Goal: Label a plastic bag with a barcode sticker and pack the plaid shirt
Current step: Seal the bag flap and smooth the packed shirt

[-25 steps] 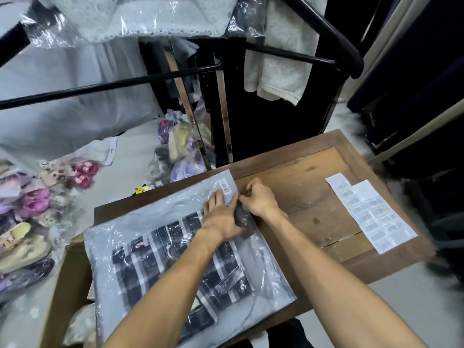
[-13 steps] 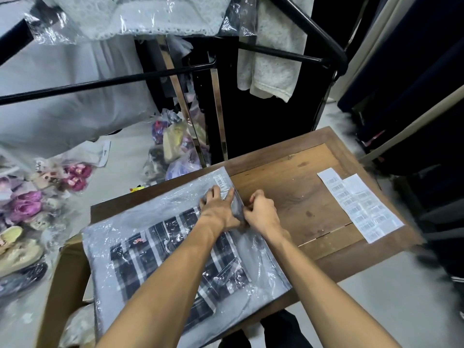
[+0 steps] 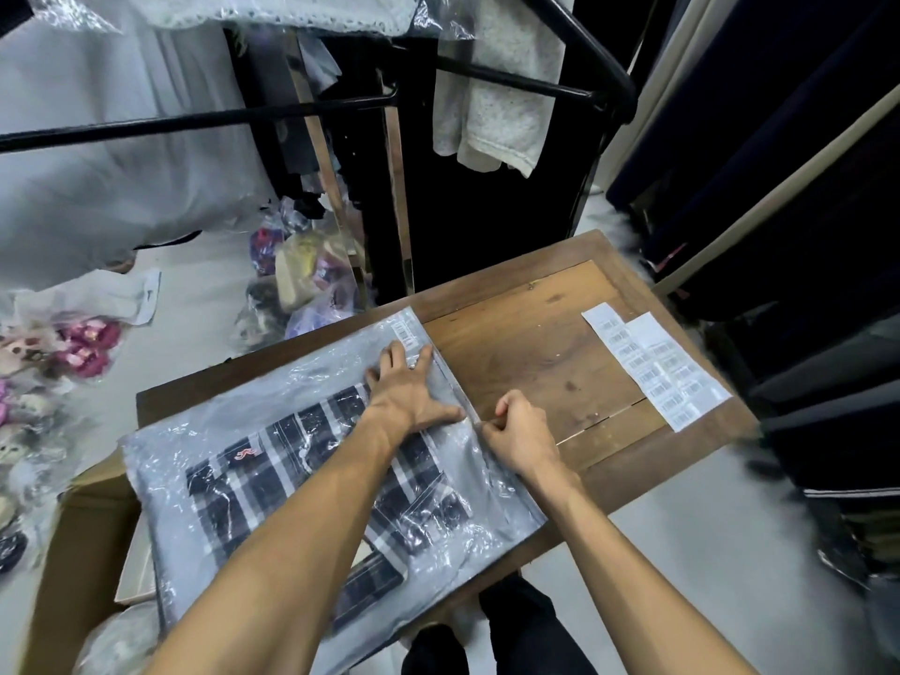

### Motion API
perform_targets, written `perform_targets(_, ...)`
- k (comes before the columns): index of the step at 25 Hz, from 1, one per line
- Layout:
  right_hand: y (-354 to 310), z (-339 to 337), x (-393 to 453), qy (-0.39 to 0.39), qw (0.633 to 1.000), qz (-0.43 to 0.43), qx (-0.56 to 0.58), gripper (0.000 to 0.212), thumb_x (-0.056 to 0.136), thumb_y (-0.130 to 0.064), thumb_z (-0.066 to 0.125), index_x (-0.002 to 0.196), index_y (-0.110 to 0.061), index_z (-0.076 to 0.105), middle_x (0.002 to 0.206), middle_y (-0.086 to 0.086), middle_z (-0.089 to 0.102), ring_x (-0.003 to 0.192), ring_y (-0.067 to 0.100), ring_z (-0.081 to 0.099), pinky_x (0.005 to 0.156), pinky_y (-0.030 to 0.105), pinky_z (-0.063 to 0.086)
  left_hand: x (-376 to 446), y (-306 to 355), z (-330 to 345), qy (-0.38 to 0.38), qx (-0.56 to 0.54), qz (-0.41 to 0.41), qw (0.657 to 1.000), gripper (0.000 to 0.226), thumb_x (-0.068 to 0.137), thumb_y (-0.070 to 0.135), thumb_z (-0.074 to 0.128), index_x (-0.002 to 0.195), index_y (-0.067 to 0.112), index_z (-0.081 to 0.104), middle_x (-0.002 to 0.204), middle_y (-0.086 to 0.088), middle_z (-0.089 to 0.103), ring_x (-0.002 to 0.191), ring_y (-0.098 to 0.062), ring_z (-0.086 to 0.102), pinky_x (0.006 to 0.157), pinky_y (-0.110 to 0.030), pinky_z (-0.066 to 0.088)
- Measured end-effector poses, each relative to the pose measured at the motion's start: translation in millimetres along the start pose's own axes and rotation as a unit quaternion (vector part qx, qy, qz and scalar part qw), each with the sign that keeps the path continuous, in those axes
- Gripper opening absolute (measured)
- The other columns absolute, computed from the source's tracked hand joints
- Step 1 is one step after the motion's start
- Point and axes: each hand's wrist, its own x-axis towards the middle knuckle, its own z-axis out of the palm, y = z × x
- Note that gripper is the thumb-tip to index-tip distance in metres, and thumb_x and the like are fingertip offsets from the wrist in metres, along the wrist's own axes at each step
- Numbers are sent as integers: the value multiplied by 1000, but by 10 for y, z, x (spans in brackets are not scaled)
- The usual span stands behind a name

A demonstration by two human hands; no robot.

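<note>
Landmark: wooden table, against which all positions below were taken.
Plastic bag: lay flat over the table's left half, its near-left corner overhanging the table edge above a cardboard box.
Plaid shirt: sat folded inside the bag, dark checks with a small red logo showing through the film.
Barcode sticker: was stuck on the bag's far right corner, just beyond the left hand's fingertips.
Left hand: lay palm-down on the bag near its right edge, fingers spread and flat, pressing the film, gripping nothing.
Right hand: sat at the bag's right edge, fingers curled together and pinched on the bag's folded edge strip.
Relation: the bag's right edge ran between the two hands; the shirt lay under and nearer than the left hand.
Label sheets: rested on the table's right side, well apart from both hands.
Hard to make out: sticker print was illegible; both forearms covered part of the shirt; film glare blurred the shirt's near end.
</note>
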Motion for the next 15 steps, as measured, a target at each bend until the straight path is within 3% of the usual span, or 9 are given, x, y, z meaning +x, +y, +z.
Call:
perform_targets(3, 21, 8, -15, -5, 1000, 2, 13, 28, 89, -19, 77, 85, -22, 49, 85, 2, 71, 75, 19, 62, 66, 27, 44, -174, 27, 110, 77, -39, 43, 995, 122, 78, 74, 63, 162, 21, -7, 170, -17, -2, 157, -35, -4, 126, -54, -2)
perform_targets(5, 4, -12, 55, -11, 1000, 20, 10, 31, 85, -21, 81, 88, -21, 49, 94, 7, 72, 76, 20, 62, 69, 27, 44, -376, 122, 224, 120, 19, 99, 988, 103, 86, 69, 57, 162, 16, 12, 170, -13, 6, 158, -32, -2, 126, -53, -6)
perform_targets(8, -19, -76, 165, -28, 998, 48, 3, 43, 77, -26, 87, 94, -21, 48, 103, 9, 70, 86, 23, 64, 74, 28, 45, -643, 328, 357, 62, 44, 99, 992, 102, 80, 73, 59, 159, 17, 25, 170, -8, 14, 157, -32, 4, 125, -60, -5)
perform_targets(12, 135, -27, 403, -71, 997, 39, 17, 55, 66, -25, 92, 85, -25, 41, 100, 16, 71, 82, 30, 71, 80, 50, 61, -734, 492, 399, -32, 43, 34, 998, 128, 72, 83, 61, 163, 15, 1, 172, -4, -9, 157, -34, -9, 119, -72, -1)
perform_targets(15, 40, -101, 256, -68, 998, 5, -1, 48, 72, -29, 87, 86, -25, 40, 98, 14, 71, 89, 32, 71, 80, 45, 59, -763, 565, 399, -77, 52, 7, 996, 144, 64, 84, 67, 160, 14, -14, 169, -2, -22, 155, -35, -18, 115, -79, 1)
